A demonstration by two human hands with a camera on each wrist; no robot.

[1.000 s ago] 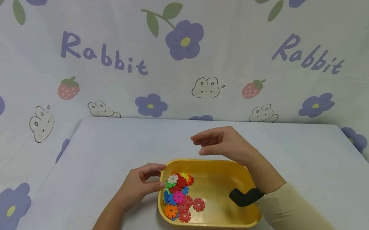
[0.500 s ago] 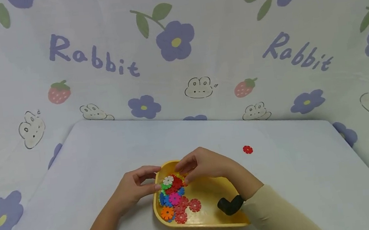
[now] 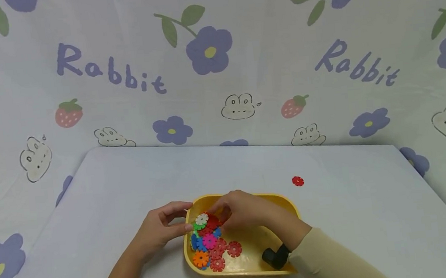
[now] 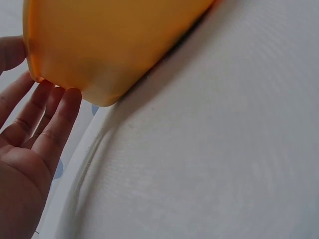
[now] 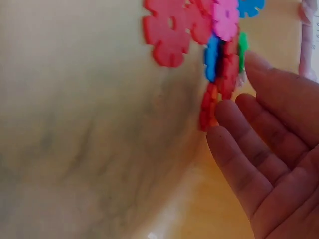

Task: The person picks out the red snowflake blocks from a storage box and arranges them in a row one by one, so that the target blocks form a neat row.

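Note:
A yellow plastic basin [image 3: 256,273] stands on the white table, with several colourful plastic snowflake discs piled at its left end. Among them are a white disc [image 3: 202,219], a pink disc [image 3: 210,241] and an orange disc [image 3: 201,259]. My left hand [image 3: 160,228] rests its fingertips and thumb on the basin's left rim; in the left wrist view its fingers [image 4: 62,119] touch the rim's edge. Inside the basin, my right hand [image 3: 246,210] is beside the pile. Its fingers [image 5: 239,164] are nearly straight in the right wrist view, close to red discs [image 5: 229,69]; whether they touch cannot be told.
One red disc [image 3: 298,181] lies alone on the white tabletop [image 3: 345,199], right of and behind the basin. A patterned cloth [image 3: 117,41] hangs behind the table. A black wrist mount [image 3: 276,257] on my right arm hangs over the basin's right part.
My right hand has come down from above the basin's back rim, leftward to the disc pile. The red disc on the tabletop has come into sight. My left hand stays at the rim.

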